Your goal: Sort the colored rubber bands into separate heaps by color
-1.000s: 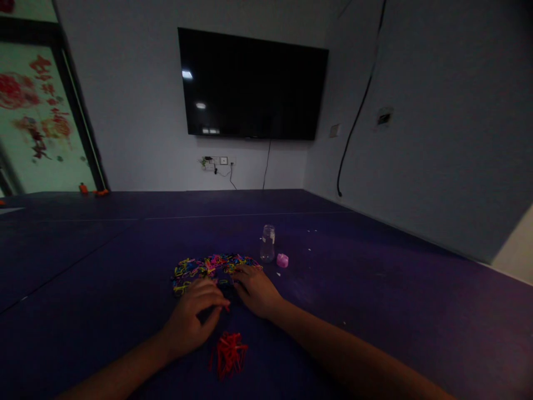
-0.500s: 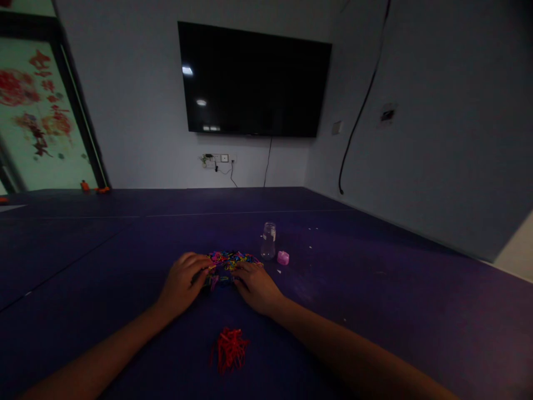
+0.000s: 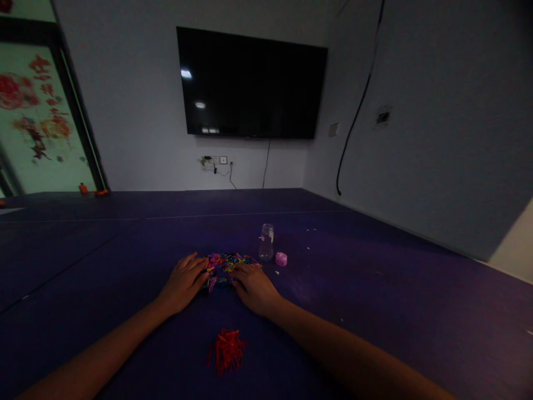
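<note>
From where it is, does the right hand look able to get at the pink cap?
Probably yes: the pink cap lies just beyond the right hand, off to its right, with only a small white scrap between. The bottle stands left of the cap, seemingly not blocking.

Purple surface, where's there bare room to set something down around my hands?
The purple surface is bare left of your left hand, and between your right hand and the red pile. Right of the pink cap it's mostly bare, with small white scraps. It's crowded between your hands: multicoloured pile, with the clear bottle just right.
</note>
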Tool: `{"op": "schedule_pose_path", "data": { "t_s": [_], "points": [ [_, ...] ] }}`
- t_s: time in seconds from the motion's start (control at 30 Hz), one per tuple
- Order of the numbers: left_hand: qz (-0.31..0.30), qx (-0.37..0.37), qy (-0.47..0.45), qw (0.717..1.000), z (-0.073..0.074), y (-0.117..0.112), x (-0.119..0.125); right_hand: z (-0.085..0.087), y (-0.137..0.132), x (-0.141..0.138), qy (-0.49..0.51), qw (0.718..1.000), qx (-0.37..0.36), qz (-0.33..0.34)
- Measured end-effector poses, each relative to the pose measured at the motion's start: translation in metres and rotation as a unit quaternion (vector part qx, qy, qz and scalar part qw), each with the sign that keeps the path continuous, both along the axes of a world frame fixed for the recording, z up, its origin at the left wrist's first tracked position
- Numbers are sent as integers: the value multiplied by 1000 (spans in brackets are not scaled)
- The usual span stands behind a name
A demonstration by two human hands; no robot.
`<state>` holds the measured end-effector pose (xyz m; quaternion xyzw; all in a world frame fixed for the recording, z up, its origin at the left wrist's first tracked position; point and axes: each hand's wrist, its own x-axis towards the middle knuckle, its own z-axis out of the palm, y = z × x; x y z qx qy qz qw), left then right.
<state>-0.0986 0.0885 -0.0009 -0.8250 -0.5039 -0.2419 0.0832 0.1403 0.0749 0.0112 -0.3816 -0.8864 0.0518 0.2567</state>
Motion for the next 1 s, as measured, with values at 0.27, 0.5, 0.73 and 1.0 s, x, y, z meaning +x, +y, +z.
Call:
{"op": "schedule_pose_path", "data": {
  "t_s": [0.27, 0.5, 0.73, 1.0],
  "points": [
    [-60, 104, -120, 985, 14, -7, 2, -3, 2, 1, -3, 1000, 8, 1],
    [-163, 15, -271, 949, 31, -45, 30, -2, 2, 0, -7, 1000, 8, -5],
    [-331, -128, -277, 893, 33, -84, 66, -4, 2, 0, -1, 1000, 9, 6],
    [-195, -4, -246, 949, 38, -59, 42, -3, 3, 0, -5, 1000, 7, 4]
  ]
}}
